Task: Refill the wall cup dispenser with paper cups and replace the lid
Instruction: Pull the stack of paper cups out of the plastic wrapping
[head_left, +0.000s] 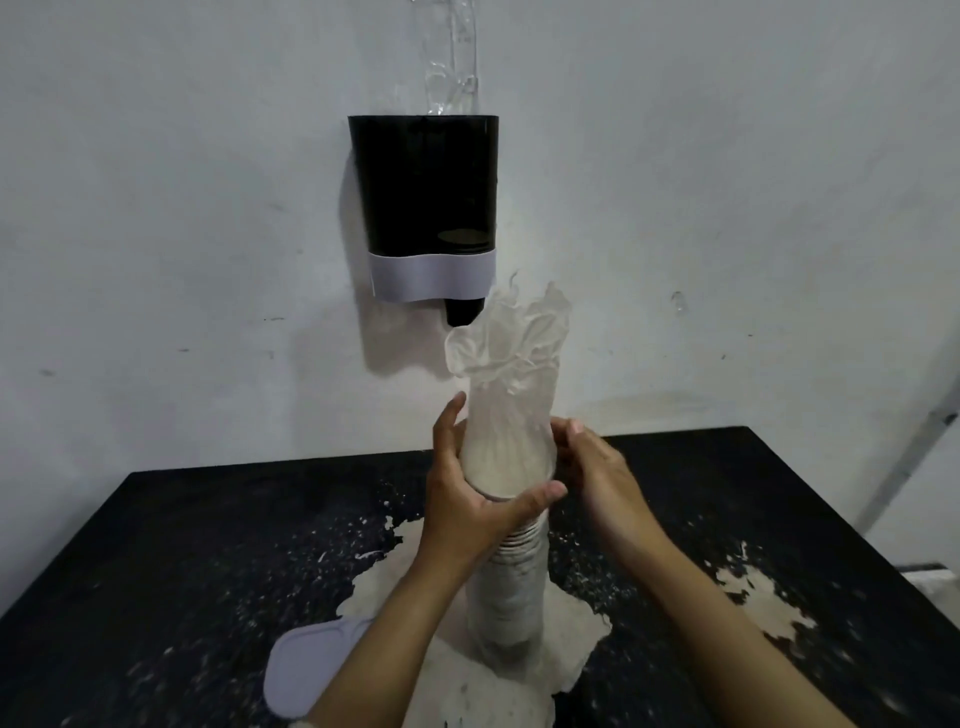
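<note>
at the centre of the view, a tall stack of white paper cups in a clear plastic sleeve (511, 561) stands upright on a black speckled table with worn pale patches (182, 545). the left hand (475, 493) is wrapped round the stack near its upper end, thumb lying across the front and fingers reaching up the 9 o'clock side, holding it firmly. the right hand (597, 473) sits at the 3 o'clock side of the same spot, its fingertips curled in against the sleeve; whether they pinch the plastic or only touch it cannot be told. above the hands the loose end of the sleeve bunches and flares open toward 12 o'clock.

up at 12 o'clock from the stack, a dark smoked-plastic wall cup dispenser with a pale grey band round its base (426, 208) hangs on a white scuffed wall (156, 208), well apart from the cups. its top is open, with no lid on it, and a strip of crumpled clear plastic (451, 52) hangs on the wall just above it. a short black spout shows below the band, near the flared tip of the sleeve.

down at 7 o'clock from the stack, a flat pale grey oval plastic lid (306, 665) lies on the table, partly hidden by the left forearm.
</note>
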